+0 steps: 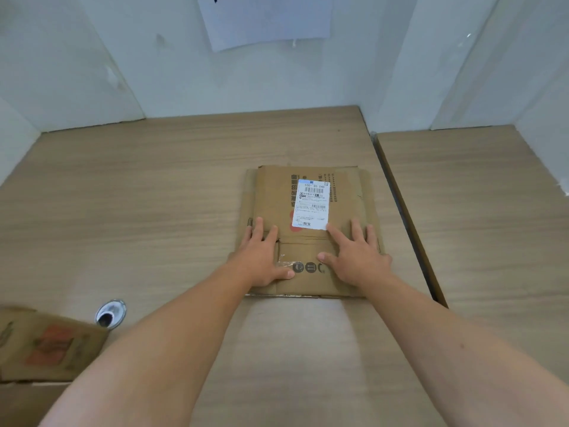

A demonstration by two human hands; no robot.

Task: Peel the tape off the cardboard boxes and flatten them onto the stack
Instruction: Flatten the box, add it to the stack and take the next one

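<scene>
At centre-right of the pale wooden tabletop [138,195]: flattened brown cardboard box with white label [274,198], on the flat cardboard stack [248,195]; left hand [261,260] and right hand [354,257], both flat, pressing it; second brown printed box [46,346], near-left, apparently unflattened.

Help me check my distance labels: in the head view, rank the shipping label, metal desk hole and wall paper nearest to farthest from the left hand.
1. shipping label, on the flattened box beside the left hand.
2. metal desk hole, on the table, lower left.
3. wall paper, on the back wall.
</scene>
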